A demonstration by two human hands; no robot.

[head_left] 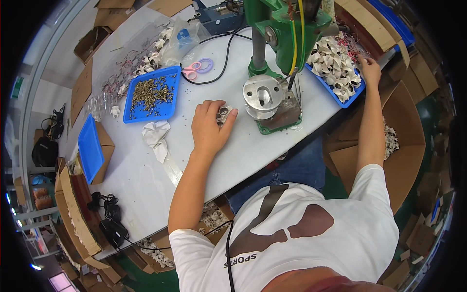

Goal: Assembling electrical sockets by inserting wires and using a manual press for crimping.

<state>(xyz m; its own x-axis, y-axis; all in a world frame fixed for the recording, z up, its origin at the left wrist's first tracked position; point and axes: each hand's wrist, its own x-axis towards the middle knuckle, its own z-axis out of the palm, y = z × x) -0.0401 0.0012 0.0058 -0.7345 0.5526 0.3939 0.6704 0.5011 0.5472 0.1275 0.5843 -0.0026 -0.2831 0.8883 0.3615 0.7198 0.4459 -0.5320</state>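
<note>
On the pale tabletop my left hand [210, 127] curls its fingers and thumb around a small white part [224, 113] with a round dark opening. Right of it stands a green press [277, 127] with a round silver metal fixture [263, 96] at its base. My right hand [369, 71] reaches out to the far right, fingers bent at the rim of a blue tray [346, 103]. White angular parts [335, 65] are heaped in that tray, with thin red wires behind them. Whatever lies between the right fingers is too small to make out.
Left of the press are a blue tray [168, 116] of small brass-coloured pieces, scissors [190, 71] with pink handles, a purple ring [206, 64] and crumpled white paper [156, 138]. A black cable [224, 68] crosses the table. Cardboard boxes [404, 131] stand around its edges.
</note>
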